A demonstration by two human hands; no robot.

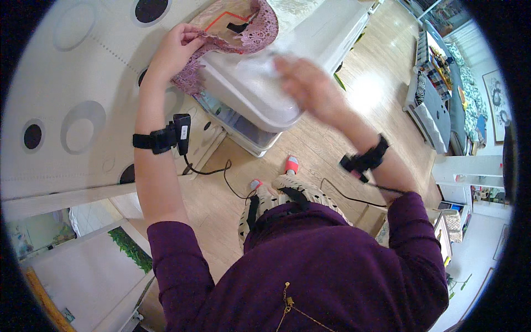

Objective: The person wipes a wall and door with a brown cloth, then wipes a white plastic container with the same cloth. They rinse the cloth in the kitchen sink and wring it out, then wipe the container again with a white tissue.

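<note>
My left hand [176,54] pinches the folded edge of a pink lace cloth [261,35] between thumb and fingers. The cloth has a beige part [215,18] with a red line across it and a small black patch [237,27]. Part of the lace hangs below my left hand, over the edge of a white plastic lid [257,93]. To the right of the cloth, my right hand [307,85] is raised over the lid, blurred by motion with its fingers drawn together. Whether something small sits in those fingers cannot be made out.
A patterned cover with black and grey circles [83,128] spreads at the left. Below the lid stands a translucent storage box [249,126]. Black cables [207,172] trail from the wrist straps. A sofa [456,99] stands beyond the wooden floor [365,70] at the right.
</note>
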